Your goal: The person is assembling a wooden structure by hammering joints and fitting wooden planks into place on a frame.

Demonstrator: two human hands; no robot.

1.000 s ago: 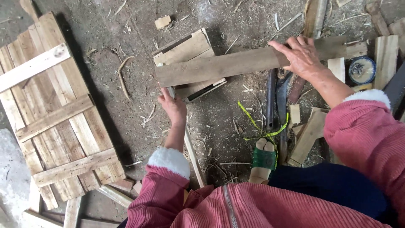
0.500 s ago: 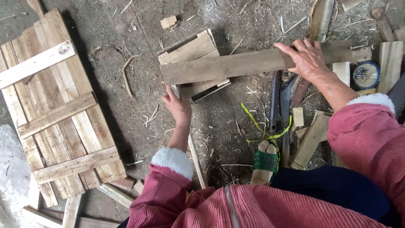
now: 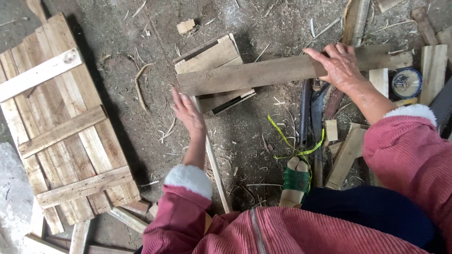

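Note:
A long wooden plank lies across a small stack of boards on the dirt floor. My right hand rests flat on the plank's right part, pressing it down. My left hand hovers with fingers apart just below the plank's left end, over a thin wooden slat, holding nothing.
A slatted wooden panel lies at the left. Dark metal tools and a yellow-green strap lie beside my sandalled foot. A round tin of nails and wood offcuts sit at the right.
The plank has shifted slightly under my right hand. My left hand stays near the plank's left end with fingers spread.

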